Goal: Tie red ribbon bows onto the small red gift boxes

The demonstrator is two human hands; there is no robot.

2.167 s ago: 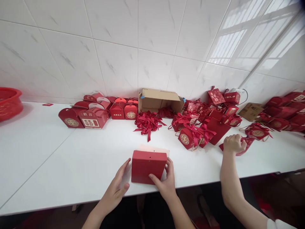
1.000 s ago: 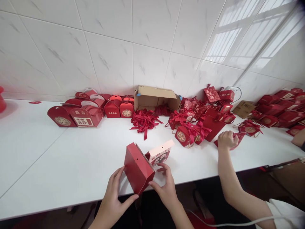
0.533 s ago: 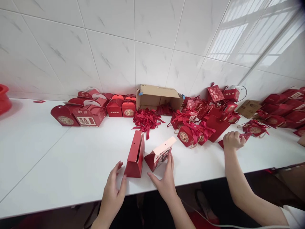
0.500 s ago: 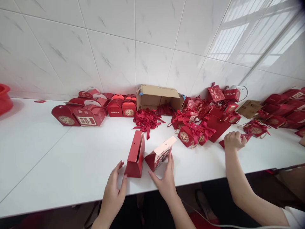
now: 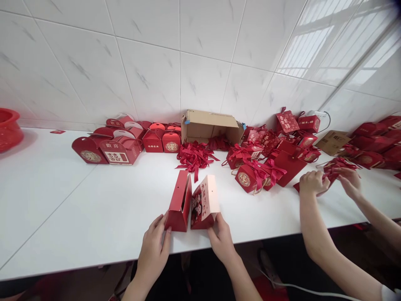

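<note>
Red cardboard box: a half-folded red cardboard gift box (image 5: 180, 202) stands upright on the white table (image 5: 78, 200), close to its front edge. It opens into two wedge-shaped halves that touch at the base. The right half shows a pale pink inner face and a printed picture.
Left hand: the person's left hand (image 5: 155, 246) has its fingers spread and straight, with the fingertips resting on the lower left side of the box and not clasping it.
Right hand: the right hand (image 5: 221, 238) meets the lower right corner of the box. Its fingers curl there, but I cannot tell whether they pinch the card or only press on it.
Co-worker: to the right, another person's two hands (image 5: 313, 182) are closed around a small red ribboned box (image 5: 336, 167).
Ribbons: a loose heap of red satin ribbons (image 5: 194, 156) lies behind the gift box, well apart from it.
Carton: a brown corrugated carton (image 5: 209, 127) lies on its side against the white tiled wall, just behind the ribbons.
Bow-tied boxes: red boxes with bows (image 5: 250, 177) sit between the ribbons and the co-worker.
Arched boxes: a cluster of red arch-topped boxes (image 5: 106, 148) stands at back left.
Basin: a red plastic basin (image 5: 9, 129) sits at the far left.
</note>
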